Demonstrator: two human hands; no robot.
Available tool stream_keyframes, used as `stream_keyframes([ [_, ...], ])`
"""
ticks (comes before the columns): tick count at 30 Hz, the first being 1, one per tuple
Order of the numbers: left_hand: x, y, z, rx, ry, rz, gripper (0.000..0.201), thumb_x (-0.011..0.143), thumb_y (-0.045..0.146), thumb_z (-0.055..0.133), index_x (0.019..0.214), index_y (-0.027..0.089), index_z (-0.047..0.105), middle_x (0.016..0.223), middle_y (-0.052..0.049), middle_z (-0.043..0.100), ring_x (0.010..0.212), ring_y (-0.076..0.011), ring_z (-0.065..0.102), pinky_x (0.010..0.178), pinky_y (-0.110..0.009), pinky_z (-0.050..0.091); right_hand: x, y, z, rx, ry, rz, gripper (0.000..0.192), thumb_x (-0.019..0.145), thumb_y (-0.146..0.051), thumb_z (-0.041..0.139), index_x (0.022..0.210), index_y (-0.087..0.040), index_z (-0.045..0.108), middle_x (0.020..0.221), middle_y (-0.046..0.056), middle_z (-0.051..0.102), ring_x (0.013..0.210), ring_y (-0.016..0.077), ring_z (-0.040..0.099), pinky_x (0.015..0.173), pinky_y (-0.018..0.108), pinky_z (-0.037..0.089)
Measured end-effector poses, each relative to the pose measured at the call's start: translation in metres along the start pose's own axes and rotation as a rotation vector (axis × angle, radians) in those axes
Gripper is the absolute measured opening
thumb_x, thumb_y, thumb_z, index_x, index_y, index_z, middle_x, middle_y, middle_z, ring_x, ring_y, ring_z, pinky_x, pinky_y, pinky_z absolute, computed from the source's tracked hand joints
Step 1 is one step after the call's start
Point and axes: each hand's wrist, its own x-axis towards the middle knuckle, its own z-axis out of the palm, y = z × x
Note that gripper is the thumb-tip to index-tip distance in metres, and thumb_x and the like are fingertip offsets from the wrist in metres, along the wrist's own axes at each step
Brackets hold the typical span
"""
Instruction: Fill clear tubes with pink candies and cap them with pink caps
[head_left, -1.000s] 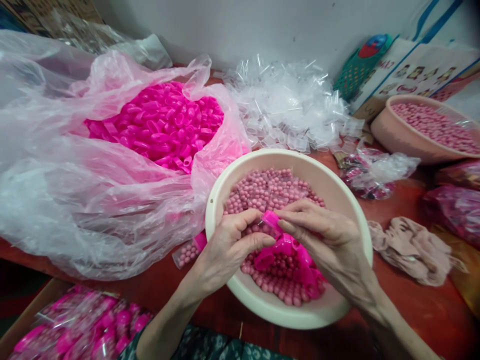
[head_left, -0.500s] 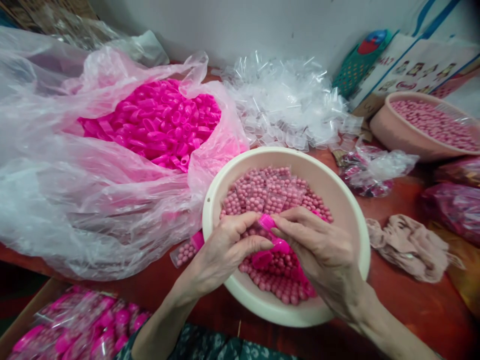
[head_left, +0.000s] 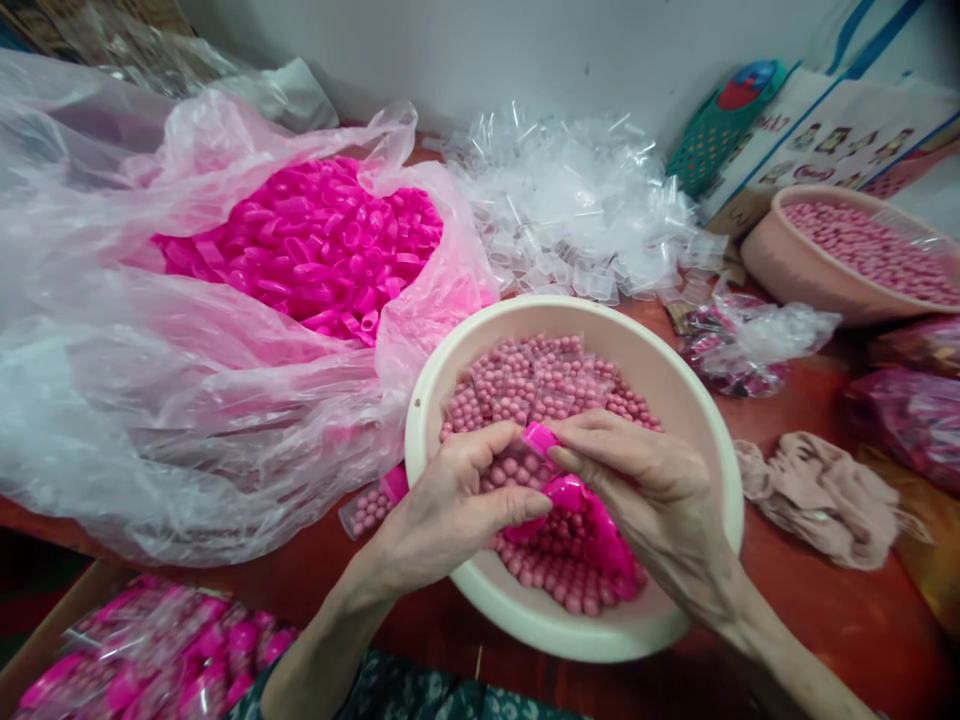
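Our left hand [head_left: 450,500], right hand [head_left: 645,490]: both pinching pink cap [head_left: 540,438] over cream basin [head_left: 697,420]; cap's long axis tilted, running upper-left to lower-right.

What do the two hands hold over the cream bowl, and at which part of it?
The left hand and right hand together pinch a small clear packet of pink beads at its bright pink cap. The right hand also keeps spare pink caps under its fingers.
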Motion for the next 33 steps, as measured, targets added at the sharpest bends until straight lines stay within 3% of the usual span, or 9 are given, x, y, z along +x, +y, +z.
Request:
stream_keyframes([
  [4,-0.001,-0.004,-0.002,-0.020,0.020,-0.008,0.011,0.083,0.025,0.061,0.091,0.018,0.057,0.067,0.005,0.048,0.056,-0.0051,0.045,0.051,-0.017,0.036,-0.004,0.003,0.003,-0.113,-0.008,-0.108,0.035,0.084,-0.005,0.055,0.110,-0.027,0.067,0.087,0.003,0.066,0.075,0.0118,0.064,0.061,0.021,0.054],
  [9,-0.002,-0.009,-0.004,-0.001,0.041,-0.013,0.009,0.085,0.026,0.059,0.089,0.018,0.058,0.067,0.005,0.046,0.057,-0.0053,0.045,0.053,-0.017,0.037,-0.013,0.013,0.007,-0.339,0.032,-0.316,0.043,0.083,0.000,0.053,0.122,-0.018,0.057,0.101,0.009,0.064,0.092,0.0153,0.062,0.076,0.025,0.055],
  [12,-0.002,-0.010,-0.004,0.005,0.038,-0.001,0.009,0.085,0.025,0.059,0.090,0.018,0.059,0.068,0.004,0.046,0.060,-0.0059,0.044,0.055,-0.017,0.037,-0.014,0.012,0.008,-0.263,0.006,-0.269,0.040,0.084,-0.001,0.053,0.119,-0.020,0.057,0.099,0.006,0.062,0.088,0.0121,0.062,0.075,0.021,0.055],
  [15,0.000,-0.008,-0.003,0.006,0.068,0.030,0.012,0.085,0.026,0.059,0.094,0.019,0.059,0.074,0.003,0.049,0.066,-0.0073,0.046,0.060,-0.017,0.038,-0.014,0.007,0.010,-0.326,0.019,-0.249,0.035,0.085,-0.008,0.055,0.120,-0.013,0.054,0.104,0.010,0.061,0.096,0.0143,0.060,0.082,0.022,0.053],
  [20,0.001,-0.006,-0.002,-0.106,0.100,0.065,0.016,0.087,0.028,0.056,0.100,0.020,0.058,0.073,0.003,0.046,0.063,-0.0069,0.042,0.054,-0.017,0.034,-0.015,0.000,0.022,-0.563,-0.112,-0.170,0.060,0.084,-0.034,0.060,0.132,-0.006,0.038,0.125,0.018,0.051,0.121,0.0251,0.044,0.099,0.035,0.046],
  [24,0.004,-0.008,-0.003,-0.150,0.090,0.128,0.015,0.088,0.024,0.054,0.102,0.021,0.058,0.071,0.004,0.042,0.062,-0.0063,0.038,0.054,-0.016,0.032,-0.010,-0.001,0.031,-0.750,-0.081,-0.238,0.054,0.086,-0.039,0.056,0.125,-0.003,0.043,0.115,0.020,0.056,0.111,0.0309,0.050,0.089,0.044,0.049],
  [28,0.004,-0.010,-0.005,-0.115,0.084,0.191,0.009,0.089,0.022,0.053,0.096,0.020,0.059,0.075,0.003,0.045,0.066,-0.0070,0.040,0.061,-0.018,0.035,-0.001,0.001,0.031,-0.825,-0.058,-0.374,0.040,0.089,-0.034,0.050,0.111,-0.001,0.052,0.093,0.019,0.062,0.092,0.0284,0.057,0.072,0.039,0.053],
  [33,0.002,-0.012,-0.006,-0.002,0.150,0.197,0.008,0.088,0.025,0.055,0.083,0.018,0.055,0.071,0.004,0.040,0.063,-0.0072,0.037,0.058,-0.018,0.033,0.004,0.003,0.026,-0.880,-0.063,-0.536,0.045,0.088,-0.033,0.049,0.109,0.007,0.053,0.082,0.018,0.062,0.082,0.0276,0.057,0.063,0.036,0.051],
])
